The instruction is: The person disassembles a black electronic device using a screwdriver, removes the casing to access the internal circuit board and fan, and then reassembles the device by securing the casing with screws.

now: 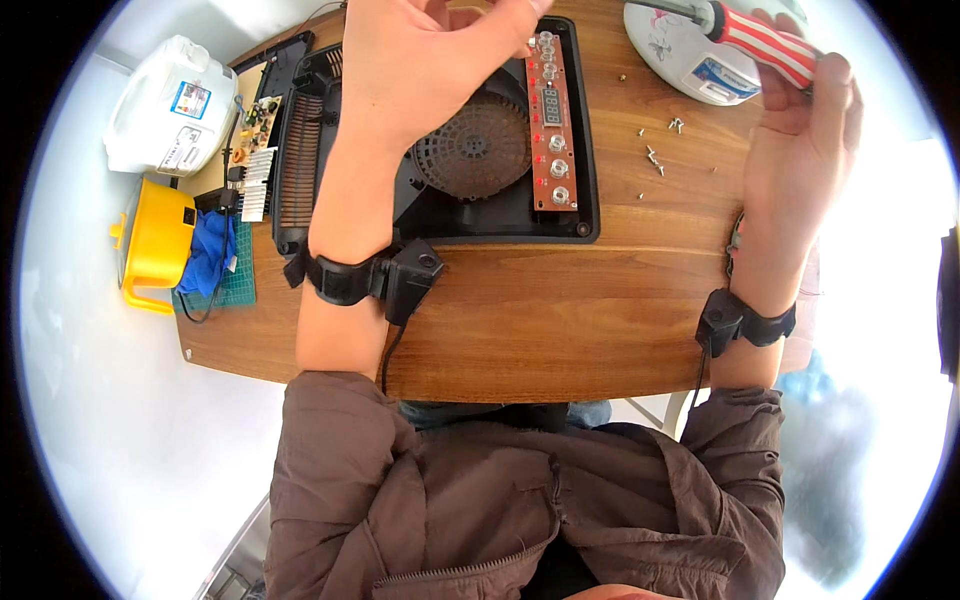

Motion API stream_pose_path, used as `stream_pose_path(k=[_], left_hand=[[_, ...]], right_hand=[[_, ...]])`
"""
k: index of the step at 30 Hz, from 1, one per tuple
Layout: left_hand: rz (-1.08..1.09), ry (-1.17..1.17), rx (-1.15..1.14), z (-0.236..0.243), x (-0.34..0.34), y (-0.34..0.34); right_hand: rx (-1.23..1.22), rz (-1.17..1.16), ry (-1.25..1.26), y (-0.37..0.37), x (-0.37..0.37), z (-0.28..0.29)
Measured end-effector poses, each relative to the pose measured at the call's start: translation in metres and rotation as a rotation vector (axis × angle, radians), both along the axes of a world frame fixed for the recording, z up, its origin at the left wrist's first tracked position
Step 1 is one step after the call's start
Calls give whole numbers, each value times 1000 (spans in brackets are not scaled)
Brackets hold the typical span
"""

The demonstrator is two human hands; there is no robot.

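My right hand [805, 120] is closed around the red-and-white striped handle of a screwdriver [765, 45], its metal shaft pointing left. At the top edge, my left hand [430, 60] hovers over a black plastic housing [480, 222]. Its fingertips run out of the picture, so whether they hold anything is hidden. Inside the housing are a round grille [472, 150] and, along the right side, a reddish-brown circuit board [553, 130] with several clear round buttons and a small digit display. Several small screws [652, 158] lie loose on the wooden table [560, 320] between the housing and my right hand.
A white jug [170, 105], a yellow appliance [160, 235], a blue cloth [208, 250] and a green mat [240, 270] sit on the left. Near them lies another circuit board [258, 150] with metal fins. A white round object [690, 60] occupies the far right.
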State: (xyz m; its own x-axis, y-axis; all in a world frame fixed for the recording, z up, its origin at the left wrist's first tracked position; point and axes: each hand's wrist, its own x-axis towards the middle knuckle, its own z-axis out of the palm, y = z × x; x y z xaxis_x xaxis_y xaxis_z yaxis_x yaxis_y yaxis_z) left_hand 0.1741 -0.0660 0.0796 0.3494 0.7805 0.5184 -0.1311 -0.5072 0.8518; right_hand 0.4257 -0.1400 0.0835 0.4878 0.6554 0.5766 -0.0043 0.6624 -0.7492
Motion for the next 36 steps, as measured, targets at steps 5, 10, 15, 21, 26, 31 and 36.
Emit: stream_pose_path(k=[5,10,15,21,26,31,36], left_hand=[[91,542,52,20,-4,-34],[20,655,234,-26,-14,-45],[-50,800,47,-47,-24,-58],[-83,892,34,-50,-23,-61],[-105,874,10,-54,-22,-62],[-135,852,-5,-56,-22,-61],[-192,728,-6,-66,-26,-55]], right_hand=[[-38,-477,-140,-10,-54,24],[-70,40,-449,-42,-46,36],[115,251,-647,-22,-52,-7],[84,219,-748,-27,-59,-1],[83,267,-737,-26,-57,-1],[129,248,-773,-25,-58,-5],[26,339,-758,-33,-63,5]])
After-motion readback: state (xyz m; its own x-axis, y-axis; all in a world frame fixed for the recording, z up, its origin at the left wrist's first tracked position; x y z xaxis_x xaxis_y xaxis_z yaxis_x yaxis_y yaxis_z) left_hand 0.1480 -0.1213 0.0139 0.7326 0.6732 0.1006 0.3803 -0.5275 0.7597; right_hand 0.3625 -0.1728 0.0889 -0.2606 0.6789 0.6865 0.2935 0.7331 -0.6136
